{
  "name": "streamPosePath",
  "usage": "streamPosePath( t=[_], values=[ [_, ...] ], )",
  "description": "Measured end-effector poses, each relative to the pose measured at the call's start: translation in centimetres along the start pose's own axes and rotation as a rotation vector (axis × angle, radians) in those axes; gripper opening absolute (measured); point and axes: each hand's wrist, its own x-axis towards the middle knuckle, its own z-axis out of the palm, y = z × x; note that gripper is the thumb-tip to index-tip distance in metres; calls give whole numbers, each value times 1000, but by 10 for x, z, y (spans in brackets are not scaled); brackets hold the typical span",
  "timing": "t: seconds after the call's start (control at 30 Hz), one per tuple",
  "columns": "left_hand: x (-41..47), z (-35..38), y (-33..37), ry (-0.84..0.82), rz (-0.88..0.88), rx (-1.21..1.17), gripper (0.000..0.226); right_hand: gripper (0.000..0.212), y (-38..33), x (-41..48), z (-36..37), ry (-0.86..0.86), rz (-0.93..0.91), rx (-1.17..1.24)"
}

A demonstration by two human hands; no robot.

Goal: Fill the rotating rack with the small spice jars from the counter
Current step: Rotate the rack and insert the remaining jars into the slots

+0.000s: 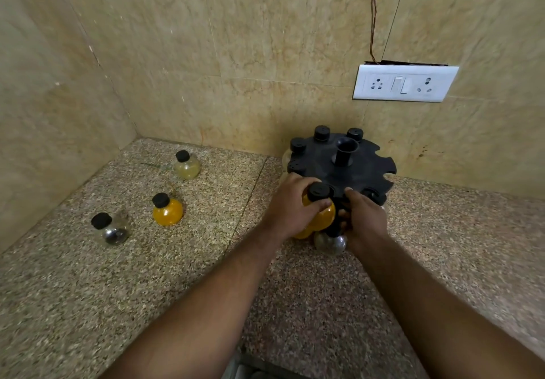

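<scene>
A black round rotating rack (pixel 324 162) stands on the counter by the back wall, with several black-capped jars hanging in its rim slots and empty notches on its right side. My left hand (pixel 290 201) grips an orange-filled spice jar (pixel 326 216) with a black cap at the rack's near rim. My right hand (pixel 365 216) holds the rack's near edge just right of that jar. A clear jar (pixel 330 243) hangs low between my hands. Three jars stand loose on the counter at left: pale yellow (pixel 187 165), orange (pixel 167 210), and clear with dark contents (pixel 110 229).
The speckled granite counter (pixel 147 275) meets beige tiled walls at the left and back, forming a corner at upper left. A white switch and socket plate (pixel 404 83) sits on the back wall above the rack, with a thin wire running up from it.
</scene>
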Motion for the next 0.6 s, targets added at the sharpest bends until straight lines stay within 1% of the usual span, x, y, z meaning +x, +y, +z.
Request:
streamPosePath(
  t=[0.1, 0.2, 0.33, 0.47, 0.6],
  values=[
    [7, 6, 2, -28, 47, 98, 50, 23, 0, 3, -1, -24, 12, -31],
    [14, 14, 2, -22, 54, 177, 53, 20, -3, 6, -3, -38, -5, -94],
    [16, 25, 4, 48, 75, 339, 53, 19, -1, 13, -8, -48, 4, -123],
    [12, 32, 1, 84, 41, 296, 55, 23, 3, 15, -9, -43, -17, -155],
    [11, 22, -10, 163, -34, 174, 59, 31, 7, 0, -2, -98, -19, -236]
  ],
)
